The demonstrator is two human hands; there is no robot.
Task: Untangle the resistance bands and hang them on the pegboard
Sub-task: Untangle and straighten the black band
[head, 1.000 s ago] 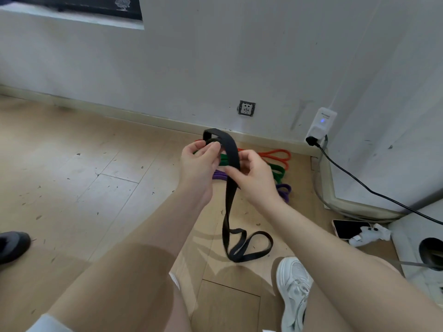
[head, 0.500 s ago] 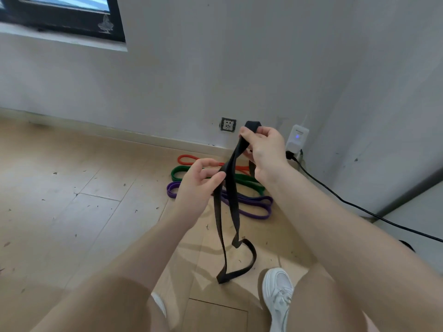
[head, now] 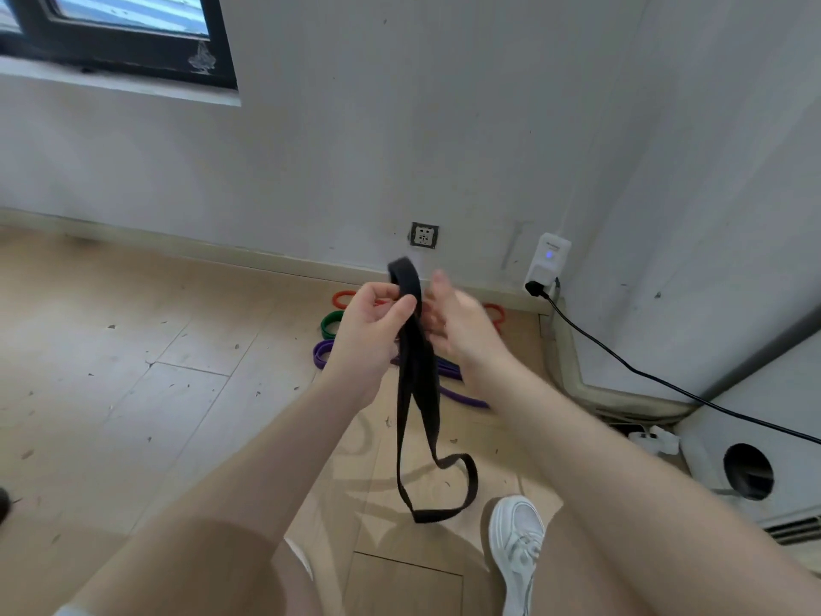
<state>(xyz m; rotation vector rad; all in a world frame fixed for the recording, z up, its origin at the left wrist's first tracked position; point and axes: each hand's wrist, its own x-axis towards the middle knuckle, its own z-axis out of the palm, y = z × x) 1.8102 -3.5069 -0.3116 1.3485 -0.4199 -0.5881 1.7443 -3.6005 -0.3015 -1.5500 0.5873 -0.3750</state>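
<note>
Black rubber is hanging between the two hands: the black resistance band (head: 415,380) is draped from chest height in front of the wall, its top fold standing up above the fingers and its lower loop dangling toward the wooden floor (head: 133,393), with one twist showing near the bottom. The left hand (head: 371,324) is pinching the band just under that top fold, thumb and fingers closed on the strap. Half a second ago the right hand was the one carrying the top of the band while the left only touched the strands lower down; now the hold is passing over, and the right hand (head: 457,324) is blurring beside the strap with its fingers spread, so whether it is touching the band at all cannot be told. This hand-over likely means the person is feeding the loop around to work the twist out, so untangling is under way and hanging is not yet begun.

Behind the hands, the orange band (head: 344,299), green band (head: 331,324) and purple band (head: 462,395) are lying on the floor close against the skirting, partly hidden. No pegboard is showing anywhere in view. A white sneaker (head: 517,540) is resting just beside the dangling loop.
</note>
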